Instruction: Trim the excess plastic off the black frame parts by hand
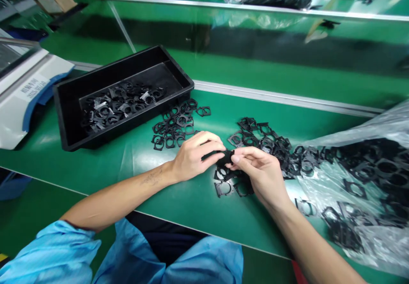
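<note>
Between the fingertips of both hands is a small black plastic part (225, 157), partly covered by the fingers. My left hand (200, 154) pinches it from the left, thumb below and fingers above. From the right, my right hand (258, 164) grips its other side between thumb and forefinger. Just under the hands lie several black square frames with round holes (224, 187) on the green tabletop. A heap of like frames (268, 139) spreads behind my right hand. Another group of frames (177, 124) lies beyond my left hand.
A black tray (124, 127) holding many such frames stands at the left back. On the right, a clear plastic bag (338, 181) spills more frames onto the table. A white and blue machine (28, 92) is at far left. A metal rail (281, 99) runs along the back.
</note>
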The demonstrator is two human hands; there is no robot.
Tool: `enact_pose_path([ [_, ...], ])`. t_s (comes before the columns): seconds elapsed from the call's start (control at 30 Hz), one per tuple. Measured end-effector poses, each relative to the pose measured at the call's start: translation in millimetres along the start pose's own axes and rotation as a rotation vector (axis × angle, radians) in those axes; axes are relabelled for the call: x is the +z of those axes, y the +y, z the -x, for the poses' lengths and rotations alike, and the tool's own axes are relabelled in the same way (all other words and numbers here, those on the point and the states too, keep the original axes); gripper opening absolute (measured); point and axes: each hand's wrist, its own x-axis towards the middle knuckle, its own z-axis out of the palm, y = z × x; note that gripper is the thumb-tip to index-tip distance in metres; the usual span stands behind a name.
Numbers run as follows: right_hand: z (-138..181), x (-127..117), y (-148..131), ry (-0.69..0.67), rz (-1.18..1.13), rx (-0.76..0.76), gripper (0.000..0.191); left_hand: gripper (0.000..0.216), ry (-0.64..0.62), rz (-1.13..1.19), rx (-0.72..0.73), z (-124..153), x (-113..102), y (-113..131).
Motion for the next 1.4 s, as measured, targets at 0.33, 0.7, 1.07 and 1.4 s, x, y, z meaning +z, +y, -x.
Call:
enact_pose_path([
  [0.33, 2, -1, -2, -0.041, 0.069, 0.010, 0.030, 0.004, 0.010, 0.034, 0.024, 0, -1, 1],
  [0.7, 4, 2, -4, -0.046, 0.107, -0.019, 0.034, 0.009, 0.023, -0.026, 0.113, 0, -1, 3],
  [1.07, 10, 1, -5, 0.101, 0.414, -0.430, 0.012, 0.006, 0.082, 0.051, 0.026, -1, -2, 5],
  [1.4, 11, 1, -6, 0.095, 0.519, -0.529, 0.009, 0.007, 0.056, 0.264, -0.175, 0, 1, 6],
])
